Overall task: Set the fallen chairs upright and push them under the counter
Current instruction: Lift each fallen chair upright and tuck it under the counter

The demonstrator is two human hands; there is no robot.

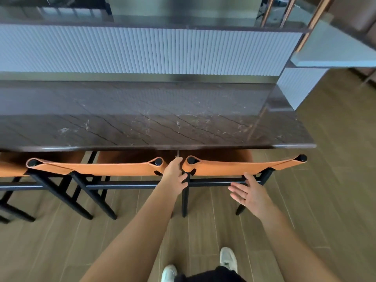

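Just past the white shoes, the left hand curls round the rear post of the right chair at twelve o'clock. The right hand is spread loose at its crossbar, grasping nothing. That chair stands upright under the counter, with a second chair at ten o'clock.

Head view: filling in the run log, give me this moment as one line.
right chair upright at counter | left hand grips its post | right hand open by crossbar

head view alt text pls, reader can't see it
A person's left-hand grip holds the back post of the end chair; the right-hand grip lies open at its crossbar. It and the neighbouring chair, both orange sling-backs, stand upright, tucked under the dark stone counter.
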